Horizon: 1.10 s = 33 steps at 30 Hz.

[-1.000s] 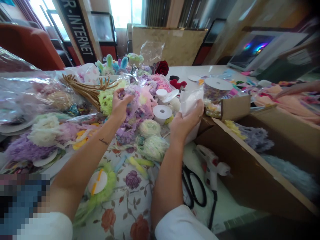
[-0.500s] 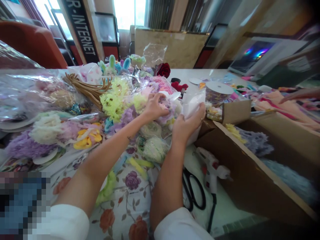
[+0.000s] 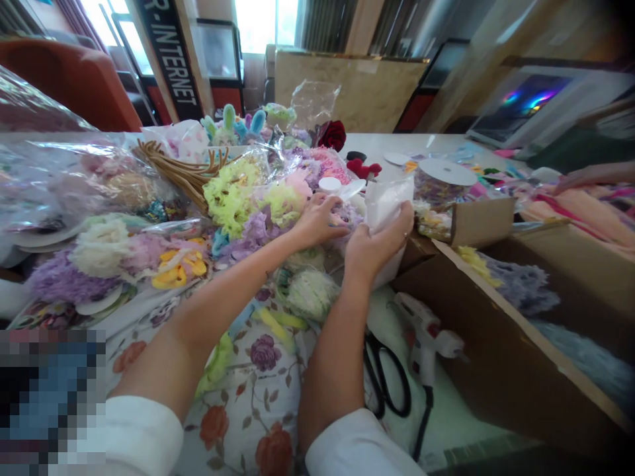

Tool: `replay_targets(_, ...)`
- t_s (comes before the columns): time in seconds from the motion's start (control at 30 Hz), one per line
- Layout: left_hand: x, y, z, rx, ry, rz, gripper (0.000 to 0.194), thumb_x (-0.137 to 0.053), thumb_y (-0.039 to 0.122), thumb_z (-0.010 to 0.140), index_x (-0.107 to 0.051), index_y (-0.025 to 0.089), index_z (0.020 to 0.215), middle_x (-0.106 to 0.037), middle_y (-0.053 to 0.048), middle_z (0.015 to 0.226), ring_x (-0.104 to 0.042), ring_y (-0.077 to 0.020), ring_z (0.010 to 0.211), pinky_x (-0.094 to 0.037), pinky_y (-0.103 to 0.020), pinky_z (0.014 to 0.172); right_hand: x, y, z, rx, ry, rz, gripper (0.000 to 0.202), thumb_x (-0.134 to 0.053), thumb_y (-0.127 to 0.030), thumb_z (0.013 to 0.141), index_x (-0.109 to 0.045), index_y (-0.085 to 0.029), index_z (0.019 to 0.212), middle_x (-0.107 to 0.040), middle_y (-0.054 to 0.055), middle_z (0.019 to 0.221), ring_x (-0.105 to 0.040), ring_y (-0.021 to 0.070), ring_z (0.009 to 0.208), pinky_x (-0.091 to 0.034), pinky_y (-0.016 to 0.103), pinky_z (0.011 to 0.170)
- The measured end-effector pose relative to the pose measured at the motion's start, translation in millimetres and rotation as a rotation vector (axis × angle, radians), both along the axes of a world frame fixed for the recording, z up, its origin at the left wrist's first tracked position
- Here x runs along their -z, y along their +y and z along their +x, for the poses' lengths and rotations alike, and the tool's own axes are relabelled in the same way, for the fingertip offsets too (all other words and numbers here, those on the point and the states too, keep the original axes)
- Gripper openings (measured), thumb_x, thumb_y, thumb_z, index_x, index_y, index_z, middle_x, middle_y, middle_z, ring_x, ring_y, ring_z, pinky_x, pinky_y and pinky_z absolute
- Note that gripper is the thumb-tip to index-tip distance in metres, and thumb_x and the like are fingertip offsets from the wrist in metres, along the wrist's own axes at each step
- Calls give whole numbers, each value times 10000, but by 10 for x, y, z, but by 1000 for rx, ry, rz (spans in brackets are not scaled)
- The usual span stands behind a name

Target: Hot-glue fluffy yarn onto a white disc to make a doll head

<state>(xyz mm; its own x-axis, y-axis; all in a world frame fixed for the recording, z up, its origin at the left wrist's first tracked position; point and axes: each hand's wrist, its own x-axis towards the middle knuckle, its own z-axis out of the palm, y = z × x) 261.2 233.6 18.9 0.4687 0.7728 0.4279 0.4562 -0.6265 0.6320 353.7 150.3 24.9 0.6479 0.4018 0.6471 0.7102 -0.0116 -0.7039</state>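
My right hand [image 3: 374,248] is wrapped around the side of a white packet [image 3: 384,201] with a wrinkled upper part, and its lower part is partly hidden. My left hand [image 3: 320,221] reaches over lilac trim [image 3: 350,215] just left of the packet, fingers curved and apart. Nothing shows clearly between them. A small round white disc [image 3: 329,185] lies beyond those fingers. Fluffy yellow-green yarn [image 3: 233,198] and purple trim [image 3: 255,235] spread left of that hand. Below it sits a pale green yarn ball [image 3: 312,291].
A glue gun [image 3: 429,334] and black-handled scissors [image 3: 387,377] lie right of my forearm. An open cardboard box [image 3: 476,337] holds grey yarn [image 3: 526,284]. Brown stems [image 3: 183,172] and plastic bags [image 3: 89,185] are at left. Another person's hand [image 3: 600,175] is at far right.
The view has shifted slightly, moving most things right in the picture. My left hand has dipped a little into the lilac trim, uncovering the white disc. My right hand keeps its hold on the packet.
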Motion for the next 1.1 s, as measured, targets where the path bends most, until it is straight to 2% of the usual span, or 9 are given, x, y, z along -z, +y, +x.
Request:
replay_targets(0.2, -3, 70, -114, 96, 0, 50, 630, -799, 387, 651, -569, 170, 1196, -527, -147, 1262, -486, -302, 1238, -374, -424, 1080, -16, 6, -68, 39, 4, -27, 696, -438, -114, 733, -316, -74, 1417, -369, 231, 1486, -288, 282, 1443, -225, 488, 1181)
replay_targets(0.3, -94, 35, -248, 146, -17, 67, 625, -781, 387, 681, -560, 149, 1215, -554, -162, 1252, -497, -294, 1236, -373, -423, 1084, 14, 43, -91, 34, -6, -105, 736, -488, -130, 716, -305, -91, 1428, -342, 224, 1505, -251, 297, 1456, -207, 517, 1181)
replay_targets(0.4, -241, -93, -503, 157, -74, 66, 527, -697, 370, 768, -561, 137, 1220, -558, -167, 1274, -504, -275, 1239, -416, -405, 1042, 39, 65, -113, 16, -20, -192, 765, -555, -161, 710, -309, -131, 1434, -320, 222, 1523, -240, 326, 1458, -214, 551, 1165)
replay_targets(0.53, -443, -415, -1037, 107, -146, -37, 388, -621, 319, 816, -592, 177, 1176, -581, -117, 1236, -615, -210, 1047, -518, -335, 858, -1, 42, -121, -1, -21, -235, 817, -661, -218, 688, -324, -147, 1429, -328, 228, 1523, -228, 370, 1455, -204, 580, 1155)
replay_targets(0.67, -618, -885, -1673, -1, -95, -99, 244, -588, 351, 844, -688, 192, 999, -684, -57, 1034, -648, -189, 943, -517, -293, 826, -163, -67, -107, -87, -68, -213, 790, -723, -260, 683, -403, -77, 1382, -405, 274, 1460, -310, 372, 1412, -210, 543, 1168)
replay_targets(0.8, -713, -1408, -2204, -254, -183, -204, 235, -622, 413, 811, -717, 207, 873, -715, -41, 879, -649, -200, 805, -519, -301, 749, -414, -296, -182, -276, -165, -173, 560, -645, -305, 794, -521, -65, 1284, -553, 248, 1334, -495, 340, 1285, -345, 508, 1110)
replay_targets(0.93, -561, -1848, -2529, -448, -245, -257, 275, -605, 467, 813, -709, 213, 829, -715, -27, 867, -630, -199, 828, -501, -278, 738, -702, -627, -467, -547, -236, -139, 386, -536, -365, 905, -571, -179, 1241, -672, 143, 1201, -628, 276, 1139, -467, 481, 997)
replay_targets(1.03, -289, -2076, -2651, -496, -175, -330, 319, -577, 498, 830, -704, 205, 844, -689, -15, 771, -598, -182, 724, -473, -271, 653, -850, -883, -753, -717, -312, -160, 363, -531, -364, 919, -589, -204, 1240, -705, 111, 1144, -665, 256, 1060, -509, 428, 921)
replay_targets(1.1, -96, -2171, -2686, -498, -131, -388, 319, -564, 495, 839, -697, 206, 860, -672, -10, 731, -587, -176, 675, -463, -269, 616, -860, -1024, -900, -832, -366, -231, 322, -540, -341, 919, -624, -213, 1202, -728, 85, 1088, -682, 238, 990, -516, 371, 863)
